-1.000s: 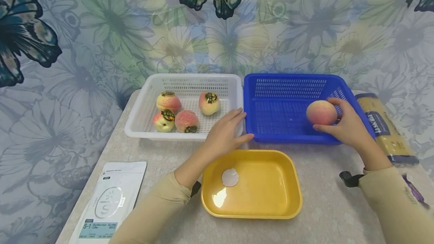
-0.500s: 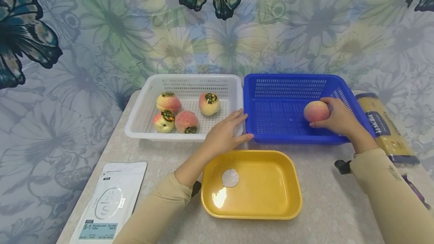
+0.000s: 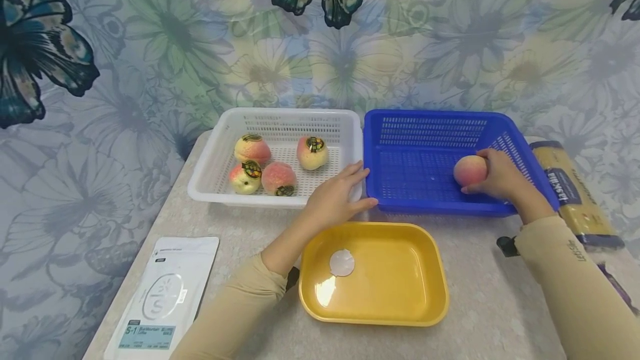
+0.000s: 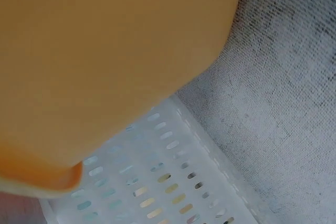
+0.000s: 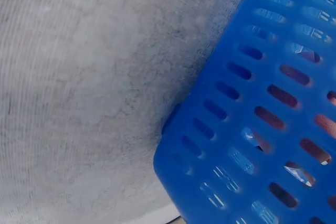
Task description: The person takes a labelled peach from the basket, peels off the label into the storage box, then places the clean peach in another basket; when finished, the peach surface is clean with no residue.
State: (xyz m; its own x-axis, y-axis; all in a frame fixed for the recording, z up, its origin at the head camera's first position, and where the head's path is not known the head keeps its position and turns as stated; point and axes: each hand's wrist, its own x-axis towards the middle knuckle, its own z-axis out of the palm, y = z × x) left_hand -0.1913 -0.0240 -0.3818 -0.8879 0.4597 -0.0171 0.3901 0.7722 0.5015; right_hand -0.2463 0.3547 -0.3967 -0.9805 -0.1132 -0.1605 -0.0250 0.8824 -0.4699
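Observation:
In the head view, my right hand (image 3: 504, 178) holds a pink peach (image 3: 469, 171) inside the right part of the blue basket (image 3: 450, 206), thumb and fingers curled round its right side. The right wrist view shows the basket's slotted wall (image 5: 226, 124), with only bits of pink behind the slots. My left hand (image 3: 332, 198) lies with fingers extended over the front right corner of the white basket (image 3: 260, 200), its fingertips by the seam between the two baskets. Several peaches with black stickers, such as this peach (image 3: 312, 153), lie in the white basket.
A yellow tray (image 3: 395, 318) with a round pale sticker (image 3: 342, 263) stands in front of the baskets. At left lies a white coffee pouch (image 3: 167, 293). Right of the blue basket are a yellow pasta packet (image 3: 580, 199) and a purple wrapper (image 3: 617, 288). A patterned wall backs the table.
My right hand has shifted slightly left with the peach and then lowered it a little inside the blue basket. The left hand stays in place. The head view has shifted slightly.

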